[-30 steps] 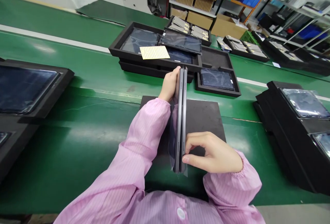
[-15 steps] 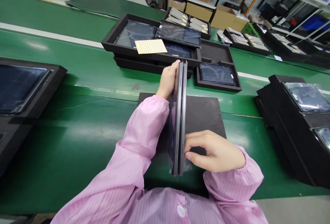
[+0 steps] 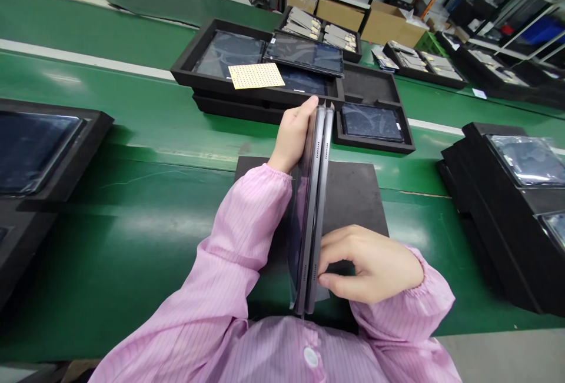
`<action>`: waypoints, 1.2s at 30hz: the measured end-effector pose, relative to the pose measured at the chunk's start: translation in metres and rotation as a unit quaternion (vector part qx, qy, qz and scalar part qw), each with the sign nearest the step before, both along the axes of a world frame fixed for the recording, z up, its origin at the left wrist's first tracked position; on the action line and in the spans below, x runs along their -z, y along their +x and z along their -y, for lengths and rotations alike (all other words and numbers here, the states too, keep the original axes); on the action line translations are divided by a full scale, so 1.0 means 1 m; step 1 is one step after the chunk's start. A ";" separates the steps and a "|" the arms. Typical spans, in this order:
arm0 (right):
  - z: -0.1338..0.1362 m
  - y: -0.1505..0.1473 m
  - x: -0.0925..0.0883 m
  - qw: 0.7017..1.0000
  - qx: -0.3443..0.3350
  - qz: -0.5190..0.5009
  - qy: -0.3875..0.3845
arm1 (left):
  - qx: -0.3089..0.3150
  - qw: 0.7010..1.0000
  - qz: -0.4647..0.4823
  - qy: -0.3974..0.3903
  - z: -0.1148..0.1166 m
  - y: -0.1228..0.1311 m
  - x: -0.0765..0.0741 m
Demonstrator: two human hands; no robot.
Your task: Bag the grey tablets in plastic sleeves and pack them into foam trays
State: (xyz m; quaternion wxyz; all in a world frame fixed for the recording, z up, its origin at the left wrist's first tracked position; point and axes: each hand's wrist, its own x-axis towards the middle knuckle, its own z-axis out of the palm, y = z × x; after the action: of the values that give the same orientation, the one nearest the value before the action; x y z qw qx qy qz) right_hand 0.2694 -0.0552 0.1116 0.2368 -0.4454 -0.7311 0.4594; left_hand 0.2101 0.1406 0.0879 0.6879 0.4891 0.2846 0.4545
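Note:
Two grey tablets (image 3: 314,206) stand on edge, held side by side above a black foam pad (image 3: 353,195) on the green belt. My left hand (image 3: 293,136) wraps round their far end, fingers curled over the top edge. My right hand (image 3: 368,264) pinches the near end of the right-hand tablet, where clear film shows. The far ends of the two tablets have spread slightly apart. Both arms wear pink striped sleeves.
Black foam trays (image 3: 265,92) with tablets and a yellow dotted sheet (image 3: 256,75) lie beyond the pad. Another tray (image 3: 375,145) sits to their right. Stacked trays (image 3: 498,206) stand at right, more trays (image 3: 95,130) at left. Cartons and shelves fill the background.
The tablets have tilted a little to the right and their far ends have parted slightly. Both hands keep the same hold.

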 end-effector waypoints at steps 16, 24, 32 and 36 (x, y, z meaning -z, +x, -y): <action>-0.003 -0.004 -0.003 0.997 0.071 -0.007 0.004 | -0.023 0.999 -0.040 0.018 -0.015 0.001 0.017; -0.005 -0.021 0.001 0.962 0.246 0.022 0.116 | 0.000 1.000 -0.026 0.011 -0.010 -0.001 0.011; -0.018 -0.019 0.008 0.965 0.230 -0.026 0.120 | 0.009 1.000 -0.001 -0.008 -0.010 0.004 0.015; -0.025 -0.021 0.015 0.960 0.247 -0.044 0.126 | -0.010 1.000 -0.012 -0.004 -0.018 0.006 0.023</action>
State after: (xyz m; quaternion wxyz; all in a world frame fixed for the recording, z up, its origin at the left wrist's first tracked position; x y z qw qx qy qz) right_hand 0.2481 -0.0302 0.0962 0.4289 -0.5579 -0.6393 0.3098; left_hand 0.2158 0.1590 0.0647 0.6821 0.4884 0.2994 0.4545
